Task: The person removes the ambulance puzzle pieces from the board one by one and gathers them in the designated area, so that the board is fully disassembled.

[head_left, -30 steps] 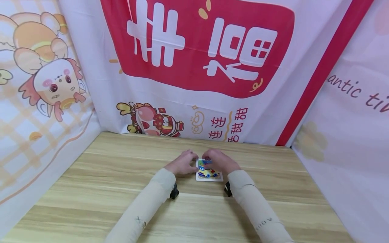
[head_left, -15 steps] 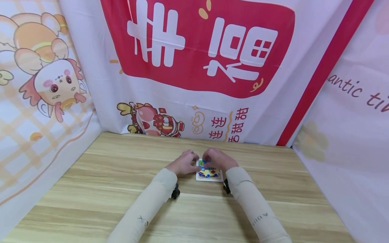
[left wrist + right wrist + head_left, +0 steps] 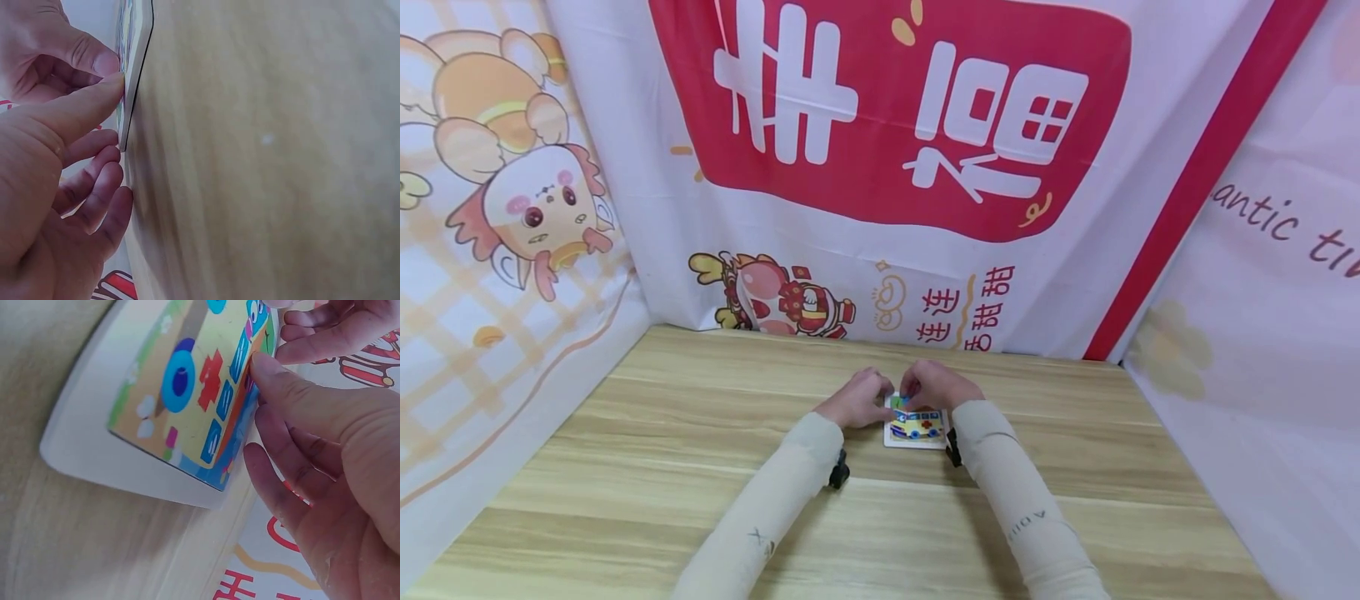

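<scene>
A small jigsaw puzzle (image 3: 917, 427) with a yellow ambulance picture and a white frame lies on the wooden table, between both hands in the head view. My left hand (image 3: 856, 400) holds its left side; the left wrist view shows the thumb (image 3: 103, 94) on the board's edge and the other fingers spread around the corner. From the right, my right hand (image 3: 942, 385) reaches over the far part of the picture. Its thumb (image 3: 272, 369) presses near the ambulance roof, while the curled fingers sit at the far edge. Both thumbs come close together, and the top of the picture is partly hidden.
The wooden table (image 3: 700, 467) extends around the puzzle. Behind it hangs a white cloth (image 3: 850, 250) with red print, and printed cloths close off the left and right sides. Each wrist carries a small black device (image 3: 839, 471).
My right hand has shifted slightly left and away, uncovering more of the ambulance. The left hand has edged a little to the right. The puzzle stays in the same place.
</scene>
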Demonstrator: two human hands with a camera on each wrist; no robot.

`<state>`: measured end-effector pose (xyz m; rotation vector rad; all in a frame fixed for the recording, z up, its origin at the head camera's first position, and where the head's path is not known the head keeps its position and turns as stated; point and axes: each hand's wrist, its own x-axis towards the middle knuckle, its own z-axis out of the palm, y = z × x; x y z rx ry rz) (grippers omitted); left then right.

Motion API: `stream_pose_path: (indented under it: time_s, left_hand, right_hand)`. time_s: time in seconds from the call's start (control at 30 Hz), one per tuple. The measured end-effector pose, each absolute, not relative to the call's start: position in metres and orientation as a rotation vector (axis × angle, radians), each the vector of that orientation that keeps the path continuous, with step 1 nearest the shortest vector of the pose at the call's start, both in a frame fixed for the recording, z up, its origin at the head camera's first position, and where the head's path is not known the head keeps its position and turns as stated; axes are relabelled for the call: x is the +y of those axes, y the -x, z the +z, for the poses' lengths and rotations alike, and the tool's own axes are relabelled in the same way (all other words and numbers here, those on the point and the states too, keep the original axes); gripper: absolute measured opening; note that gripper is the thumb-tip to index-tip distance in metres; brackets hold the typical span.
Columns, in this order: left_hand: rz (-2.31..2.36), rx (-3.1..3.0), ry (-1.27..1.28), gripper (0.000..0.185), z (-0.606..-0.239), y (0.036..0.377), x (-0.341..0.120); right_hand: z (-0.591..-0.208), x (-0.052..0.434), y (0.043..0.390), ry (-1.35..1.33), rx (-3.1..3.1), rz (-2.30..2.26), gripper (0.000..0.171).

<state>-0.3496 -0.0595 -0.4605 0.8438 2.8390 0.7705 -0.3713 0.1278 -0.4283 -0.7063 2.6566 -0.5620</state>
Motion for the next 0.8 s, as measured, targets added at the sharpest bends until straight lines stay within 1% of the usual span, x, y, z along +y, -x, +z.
stream_pose_path:
  time_s: [0.8]
  left_hand:
    - [0.794, 2.827, -0.722, 0.037, -0.4639, 0.3524, -0.0554]
  right_hand:
    - [-0.4305, 0.1315, 0.3752, 0.707, 2.635, -0.537, 0.017]
